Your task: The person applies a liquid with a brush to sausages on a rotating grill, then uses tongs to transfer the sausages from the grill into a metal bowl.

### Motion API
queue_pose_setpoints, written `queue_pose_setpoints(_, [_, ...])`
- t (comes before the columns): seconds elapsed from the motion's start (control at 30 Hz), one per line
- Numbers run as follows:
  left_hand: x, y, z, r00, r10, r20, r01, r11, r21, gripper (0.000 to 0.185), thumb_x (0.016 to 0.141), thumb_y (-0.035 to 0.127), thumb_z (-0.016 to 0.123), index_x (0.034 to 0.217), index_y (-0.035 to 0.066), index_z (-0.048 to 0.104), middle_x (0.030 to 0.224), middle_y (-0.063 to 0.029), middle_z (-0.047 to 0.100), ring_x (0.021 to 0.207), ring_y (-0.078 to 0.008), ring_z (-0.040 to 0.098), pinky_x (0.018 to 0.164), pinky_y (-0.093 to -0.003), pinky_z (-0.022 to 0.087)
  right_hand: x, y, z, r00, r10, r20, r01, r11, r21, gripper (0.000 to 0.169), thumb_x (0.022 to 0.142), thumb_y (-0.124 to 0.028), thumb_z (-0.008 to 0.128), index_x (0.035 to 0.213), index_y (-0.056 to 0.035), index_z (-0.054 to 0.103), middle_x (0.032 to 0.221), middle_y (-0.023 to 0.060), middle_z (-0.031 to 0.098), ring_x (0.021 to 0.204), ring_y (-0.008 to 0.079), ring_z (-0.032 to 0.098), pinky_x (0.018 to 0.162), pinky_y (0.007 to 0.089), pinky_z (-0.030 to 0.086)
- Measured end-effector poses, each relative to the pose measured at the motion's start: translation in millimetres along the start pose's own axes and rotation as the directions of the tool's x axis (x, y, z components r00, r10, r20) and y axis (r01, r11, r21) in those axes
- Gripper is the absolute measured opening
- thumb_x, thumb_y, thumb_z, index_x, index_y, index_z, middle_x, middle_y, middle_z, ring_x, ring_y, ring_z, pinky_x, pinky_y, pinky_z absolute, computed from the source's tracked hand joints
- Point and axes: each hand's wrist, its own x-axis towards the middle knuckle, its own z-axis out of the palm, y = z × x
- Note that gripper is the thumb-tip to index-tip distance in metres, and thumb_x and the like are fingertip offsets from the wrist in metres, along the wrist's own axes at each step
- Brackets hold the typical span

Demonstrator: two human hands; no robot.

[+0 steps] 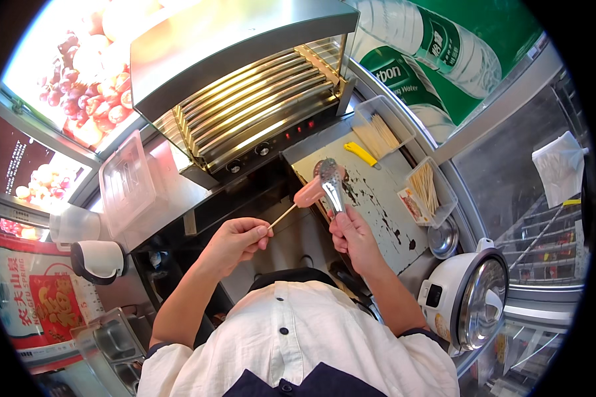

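My left hand (237, 244) pinches the lower end of a thin wooden skewer (283, 215) between thumb and fingertips. The skewer's other end enters a pink sausage (307, 193). Around the sausage's far part close the perforated jaws of metal food tongs (332, 186), hiding some of it. My right hand (353, 239) grips the tongs by the handle. Both hands are held in front of my body, with the sausage raised near the left edge of a stained cutting board (372, 198).
A roller grill (253, 106) with a metal hood stands ahead. A yellow-handled knife (361, 153) lies on the board, beside clear boxes of skewers (377, 131) and sticks (423, 186). A metal bowl (443, 238) and a white cooker (447, 297) stand right; a lidded plastic box (127, 183) is left.
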Motion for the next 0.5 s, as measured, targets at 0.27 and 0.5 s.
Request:
queue_pose_setpoints(0.27, [-5.8, -2.4, -2.7, 1.000, 0.015, -0.016, -0.015, 1.000, -0.003, 0.014, 0.096, 0.014, 0.058, 0.095, 0.003, 0.066, 0.072, 0.0016, 0.058, 0.054, -0.0011, 0.036, 0.046, -0.0172, 0.024, 1.6, -1.0, -0.4, 1.000, 0.030, 0.000, -0.030, 0.999, 0.027, 0.020, 0.103, -0.028, 0.045, 0.107, -0.0087, 0.051, 0.071, -0.0048, 0.039, 0.053, 0.0027, 0.030, 0.047, 0.0188, 0.027])
queue_pose_setpoints(0.5, [-1.5, -1.6, -8.1, 0.999, 0.015, -0.048, -0.012, 0.998, 0.061, 0.014, 0.096, 0.012, 0.057, 0.095, 0.001, 0.066, 0.070, -0.0004, 0.058, 0.050, -0.0010, 0.034, 0.041, -0.0160, 0.024, 2.3, -0.3, 3.9, 0.998, 0.036, 0.056, -0.031, 0.995, -0.092, 0.020, 0.102, -0.026, 0.047, 0.110, -0.0086, 0.051, 0.074, -0.0049, 0.043, 0.055, 0.0020, 0.033, 0.049, 0.0176, 0.028])
